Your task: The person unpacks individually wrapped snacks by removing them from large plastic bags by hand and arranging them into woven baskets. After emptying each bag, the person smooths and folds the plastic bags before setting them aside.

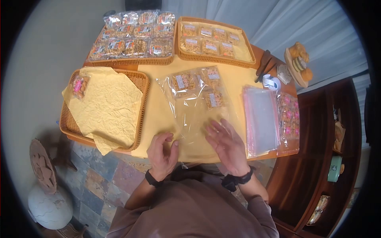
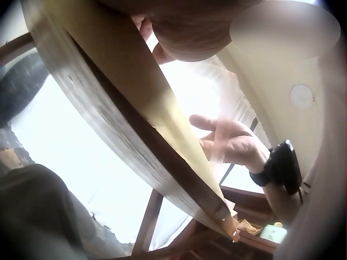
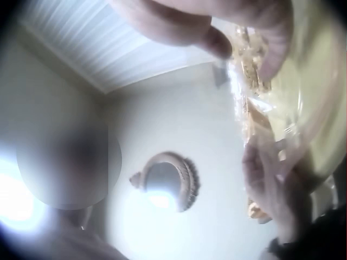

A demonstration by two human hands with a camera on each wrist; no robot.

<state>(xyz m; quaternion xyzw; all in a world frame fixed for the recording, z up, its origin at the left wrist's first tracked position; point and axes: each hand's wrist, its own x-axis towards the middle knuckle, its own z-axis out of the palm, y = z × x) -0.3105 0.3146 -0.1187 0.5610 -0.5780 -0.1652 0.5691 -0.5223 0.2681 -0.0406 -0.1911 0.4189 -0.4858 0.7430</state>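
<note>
A large clear plastic bag (image 1: 190, 115) lies on the yellow paper, with several labelled snack packets (image 1: 214, 99) at its far end. At the bag's near left side is my left hand (image 1: 162, 156), fingers loosely bent and thumb apart from them. My right hand (image 1: 228, 148) is over the near right side, fingers spread and slightly blurred. Neither hand visibly grips anything. In the left wrist view, a translucent strip crosses in front of the right hand (image 2: 233, 143). The right wrist view has the left hand (image 3: 276, 184) behind clear film, beside the packets.
A paper-lined basket (image 1: 145, 95) with one pink-labelled packet (image 1: 80, 86) is at left. Two filled baskets stand along the back. Flat clear bags (image 1: 262, 123), pink-labelled packets (image 1: 288, 119), a tape roll (image 1: 272, 82) and a dark tool (image 1: 264, 65) are at right.
</note>
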